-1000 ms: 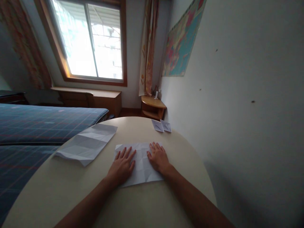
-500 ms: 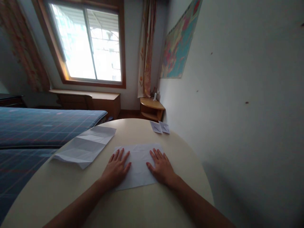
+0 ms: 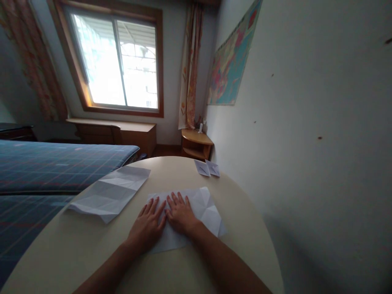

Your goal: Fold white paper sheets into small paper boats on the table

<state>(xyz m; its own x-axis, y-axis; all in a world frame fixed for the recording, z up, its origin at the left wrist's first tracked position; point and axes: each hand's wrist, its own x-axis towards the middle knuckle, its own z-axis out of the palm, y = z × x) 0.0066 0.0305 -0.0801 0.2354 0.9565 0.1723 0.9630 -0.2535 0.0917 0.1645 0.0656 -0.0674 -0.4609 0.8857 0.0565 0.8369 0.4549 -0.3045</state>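
A creased white sheet of paper (image 3: pixel 205 212) lies flat on the round beige table (image 3: pixel 183 265) in front of me. My left hand (image 3: pixel 147 226) rests palm down on the sheet's left part, fingers stretched out. My right hand (image 3: pixel 180 214) lies flat beside it, fingers spread, touching the left hand near the sheet's middle. The right half of the sheet is uncovered and shows diagonal creases.
A second creased white sheet (image 3: pixel 110 194) lies at the table's left edge. Two small folded paper pieces (image 3: pixel 208 168) sit at the far right rim by the wall. A blue plaid bed (image 3: pixel 45 163) is on the left; a wooden corner stand (image 3: pixel 196 143) stands behind.
My right hand has slid left across the sheet until it meets my left hand. The sheet's right part is now uncovered. My left hand has hardly moved.
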